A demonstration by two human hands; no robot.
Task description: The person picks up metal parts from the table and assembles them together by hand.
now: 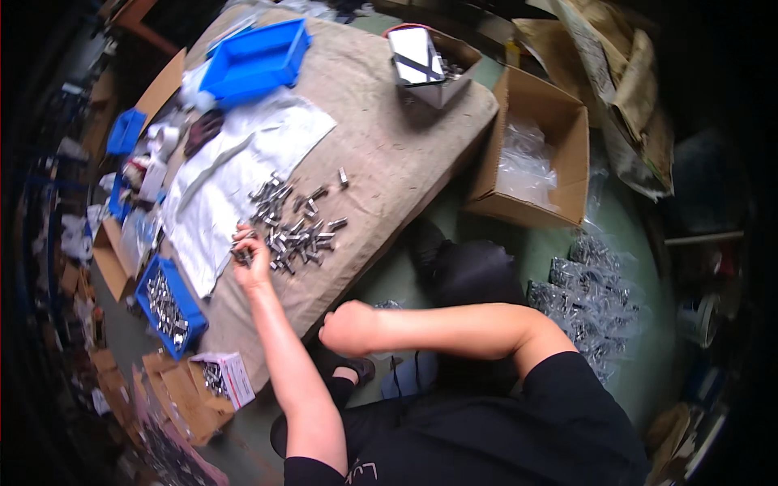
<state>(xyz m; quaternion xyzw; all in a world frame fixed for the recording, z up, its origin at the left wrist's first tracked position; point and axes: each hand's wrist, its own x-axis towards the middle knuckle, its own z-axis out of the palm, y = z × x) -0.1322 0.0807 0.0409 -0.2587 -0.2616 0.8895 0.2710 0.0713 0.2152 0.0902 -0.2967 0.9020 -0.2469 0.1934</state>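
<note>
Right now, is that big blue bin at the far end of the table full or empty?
Empty, as far as shows: the big blue bin has a bare blue floor, with no metal parts visible inside.

Right hand [350, 328] was turned away below the bench [381, 130] edge; fingers hidden, grip could not be read. Left hand [250, 261] closed over small metal parts [296, 231]; count and shape in the fingers were too small to tell. Contents of the small blue bin [170, 306] were blurred. The clear bags [587, 296] on the floor were indistinct. Picture rim was dark, with objects there unreadable.
</note>
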